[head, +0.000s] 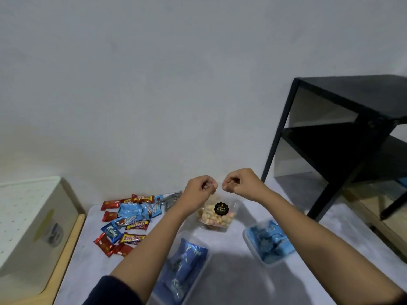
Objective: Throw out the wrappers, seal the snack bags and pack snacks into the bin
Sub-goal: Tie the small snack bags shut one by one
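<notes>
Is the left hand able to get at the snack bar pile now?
Probably yes: nothing lies between the left hand and the pile. But it seems to pinch the biscuit bag, so it must let go.

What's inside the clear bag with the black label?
Small pastel biscuits fill the bottom of the clear bag. The black label hides some; the left hand and right hand pinch the bag's top, covering the opening.

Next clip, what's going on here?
A person's left hand and right hand pinch the top of a clear bag of Gemrose biscuits, apparently to seal it. Two clear tubs nearby already hold blue snack packs. A pile of red and blue snack packets lies loose to the left, not yet packed.
</notes>
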A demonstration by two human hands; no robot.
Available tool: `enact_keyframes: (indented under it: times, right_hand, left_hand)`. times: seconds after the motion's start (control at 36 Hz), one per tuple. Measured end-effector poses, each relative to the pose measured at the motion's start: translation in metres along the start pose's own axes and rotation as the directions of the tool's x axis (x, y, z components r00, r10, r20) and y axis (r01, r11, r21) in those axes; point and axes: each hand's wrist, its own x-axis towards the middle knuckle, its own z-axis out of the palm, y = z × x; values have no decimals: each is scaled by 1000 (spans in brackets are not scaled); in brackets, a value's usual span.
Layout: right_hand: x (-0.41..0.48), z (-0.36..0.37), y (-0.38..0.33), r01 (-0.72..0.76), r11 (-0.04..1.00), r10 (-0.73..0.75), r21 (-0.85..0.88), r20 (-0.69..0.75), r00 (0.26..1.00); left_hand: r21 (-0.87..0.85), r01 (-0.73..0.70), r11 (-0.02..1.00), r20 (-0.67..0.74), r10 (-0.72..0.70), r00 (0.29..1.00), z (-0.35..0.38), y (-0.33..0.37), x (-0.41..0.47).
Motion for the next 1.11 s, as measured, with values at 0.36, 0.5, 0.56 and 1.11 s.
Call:
enact_keyframes:
  times: [0.36,0.5,0.56,1.11]
  right_hand:
    - [-18,-3,37,-42,992,38,115,40,998]
    - [-20,-2,44,-59,994,56,97,27,998]
    - [-20,-2,46,-57,998,55,38,45,997]
    - [-28,-12,57,-25,971,53,239,-111,992]
  left_hand:
    - [-46,39,998,-17,-40,999,19,-10,0]
    - [-70,45,996,4,-45,999,20,-14,0]
    - [-76,50,996,22,-49,999,20,-14,2]
    - [-281,55,958,-53,-73,996,5,-22,2]
